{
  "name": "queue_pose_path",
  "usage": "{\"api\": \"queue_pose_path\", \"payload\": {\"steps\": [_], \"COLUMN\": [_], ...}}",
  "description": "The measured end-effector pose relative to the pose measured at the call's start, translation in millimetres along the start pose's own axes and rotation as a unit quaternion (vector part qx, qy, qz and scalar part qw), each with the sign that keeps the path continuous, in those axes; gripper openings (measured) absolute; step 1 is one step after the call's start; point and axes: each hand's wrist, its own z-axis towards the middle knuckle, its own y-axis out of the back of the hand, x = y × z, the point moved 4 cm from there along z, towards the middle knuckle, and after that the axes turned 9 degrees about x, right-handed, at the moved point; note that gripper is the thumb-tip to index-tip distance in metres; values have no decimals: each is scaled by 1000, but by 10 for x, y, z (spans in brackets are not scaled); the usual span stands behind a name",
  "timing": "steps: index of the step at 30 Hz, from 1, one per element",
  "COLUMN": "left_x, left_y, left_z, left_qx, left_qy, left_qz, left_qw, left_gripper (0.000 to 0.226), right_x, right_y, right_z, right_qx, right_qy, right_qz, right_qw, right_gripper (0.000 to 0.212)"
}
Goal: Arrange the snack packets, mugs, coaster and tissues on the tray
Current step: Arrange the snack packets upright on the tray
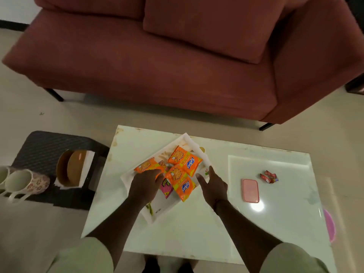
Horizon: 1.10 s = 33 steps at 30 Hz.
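The snack packets [178,170] lay in a loose overlapping cluster on the white tray [194,143], which sat skewed on the pale table [177,233], directly under and between the two hands. Three orange packets showed, with a pink one [166,187] half buried beneath them. The left hand [144,186] pressed down on the nearest orange packet [147,166], fingers curled over its edge; whether it truly pinched the packet could not be told. The right hand [213,187] hovered spread and empty just beside the cluster, near the tray's right rim.

The step in hand seemed to be spreading the packets. Done well, that would mean sliding each flat rather than lifting, fanning them toward one side, and freeing the pink one, so that room remained for what was not yet aboard.

Well off to the left of the left hand, on a dark stool [45,146], stood the flowered mugs [25,183], the brown coaster [75,167] and the white tissues [87,168] beneath it. To the right of the right hand lay a pink lidded box [250,191] and small red sachets [269,176]. Beyond the table stood a red sofa [157,56].
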Motion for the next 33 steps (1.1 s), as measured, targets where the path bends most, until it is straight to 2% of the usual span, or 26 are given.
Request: {"api": "queue_pose_path", "payload": {"steps": [2,4,6,11,14,17,21,24,26,29,33], "left_x": [68,97,81,27,72,99,190,252,245,166,86], "left_y": [27,45,19,-205,-400,-564,-701,-758,-736,-697,-802], "left_z": [229,465,730,1316,1517,1608,1761,1868,1855,1745,1660], "left_qx": [-5,-10,-12,15,25,38,54,96,64,-7,-12], "left_qy": [18,32,32,42,61,66,99,111,114,124,201], "left_qz": [-37,-76,-86,-73,-73,-36,-79,-103,-141,-208,-404], "left_qw": [999,997,996,996,995,996,990,984,981,970,892], "left_gripper": [32,28,26,36,38,40,38,31,28,23,20], "right_x": [6,3,-21,-164,-259,-297,-310,-362,-349,-155,277], "right_y": [-121,-210,-298,-482,-577,-689,-809,-763,-677,-374,156], "right_z": [188,359,541,947,1098,1159,1275,1328,1362,1393,1507], "right_qx": [10,-11,-24,-25,-2,2,21,22,-21,-99,-133], "right_qy": [-83,-126,-148,-178,-186,-197,-188,-197,-182,-111,-21], "right_qz": [141,311,407,395,378,407,470,428,392,320,147], "right_qw": [986,942,901,901,907,892,862,882,901,936,980], "right_gripper": [54,35,27,36,29,22,18,28,26,20,25]}}
